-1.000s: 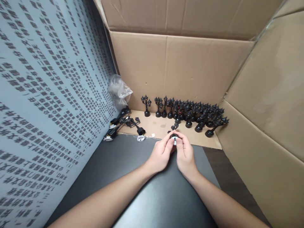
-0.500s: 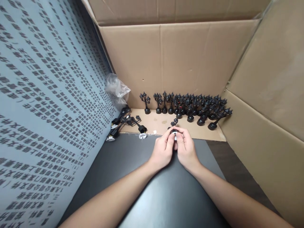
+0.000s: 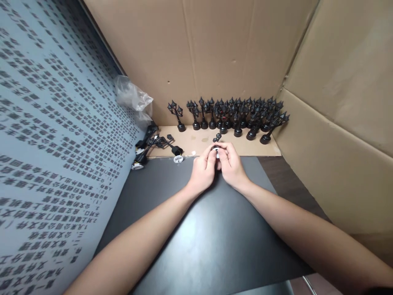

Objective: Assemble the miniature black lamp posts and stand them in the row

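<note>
**Both hands pinching one lamp at mat's far edge**

Cardboard walls [image 3: 233,45] close off back and right. Grey printed sheet [image 3: 52,135] leans along the left side, covered in rows of dark characters. Black mat [image 3: 196,233] covers the near surface; both forearms lie across it, converging toward the far edge. Cardboard strip [image 3: 245,145] runs between mat and back wall.

On the strip, against the wall: row of lamps [image 3: 236,116], small black street-lamp models, most upright on round bases, the right-end ones tilted. One stands slightly apart at the row's left end. Clear bag [image 3: 133,98] crumpled in the back-left corner. Below it, loose parts [image 3: 153,145]: black lamp pieces lying flat, plus a white disc [image 3: 177,159] at the mat's edge.

Left hand [image 3: 202,170] and right hand [image 3: 231,164] are pressed together, fingertips pinching the lamp [image 3: 217,143] between them. Its black head sticks up above the fingers, something white shows at the base; the rest is hidden. Lamp sits over the mat's far edge, near the row but not touching it.
</note>
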{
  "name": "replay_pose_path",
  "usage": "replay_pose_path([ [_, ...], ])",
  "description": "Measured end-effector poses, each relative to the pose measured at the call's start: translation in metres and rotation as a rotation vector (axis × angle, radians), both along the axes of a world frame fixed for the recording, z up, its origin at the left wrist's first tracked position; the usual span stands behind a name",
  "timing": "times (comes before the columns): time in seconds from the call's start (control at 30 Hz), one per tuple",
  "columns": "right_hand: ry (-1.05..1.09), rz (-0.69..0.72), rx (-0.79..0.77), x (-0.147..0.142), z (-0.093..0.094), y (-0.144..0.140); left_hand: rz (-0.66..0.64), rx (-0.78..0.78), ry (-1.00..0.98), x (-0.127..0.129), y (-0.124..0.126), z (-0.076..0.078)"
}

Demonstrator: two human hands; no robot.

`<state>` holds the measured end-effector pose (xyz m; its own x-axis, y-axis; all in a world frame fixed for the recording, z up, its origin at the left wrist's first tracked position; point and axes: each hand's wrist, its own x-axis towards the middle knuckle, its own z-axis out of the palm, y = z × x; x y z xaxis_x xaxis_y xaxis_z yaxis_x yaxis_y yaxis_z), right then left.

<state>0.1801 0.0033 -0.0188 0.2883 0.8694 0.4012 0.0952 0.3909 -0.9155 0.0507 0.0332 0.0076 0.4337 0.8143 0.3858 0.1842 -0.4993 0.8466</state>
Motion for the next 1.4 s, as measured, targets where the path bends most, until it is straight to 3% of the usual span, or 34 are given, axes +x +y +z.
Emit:
replay_pose_path([
  [0.1,0.01,0.028,-0.01,0.002,-0.001,0.001,0.008,0.027,0.019,0.001,0.001,-0.001],
  [0.27,-0.092,-0.053,0.026,0.002,0.0,0.005,0.042,0.071,0.016,0.003,0.002,-0.003],
  [0.5,-0.122,-0.182,0.098,-0.025,0.01,0.012,0.188,0.129,-0.055,0.003,-0.002,-0.003],
  [0.63,-0.106,-0.15,0.141,-0.031,0.008,0.011,0.268,0.126,-0.068,0.0,-0.007,-0.006],
  [0.8,-0.056,-0.095,0.134,-0.026,0.002,0.01,0.24,0.113,-0.059,0.0,-0.006,-0.008],
  [1.4,-0.065,-0.141,0.118,-0.034,0.007,0.012,0.205,0.019,-0.146,-0.001,0.005,-0.013],
])
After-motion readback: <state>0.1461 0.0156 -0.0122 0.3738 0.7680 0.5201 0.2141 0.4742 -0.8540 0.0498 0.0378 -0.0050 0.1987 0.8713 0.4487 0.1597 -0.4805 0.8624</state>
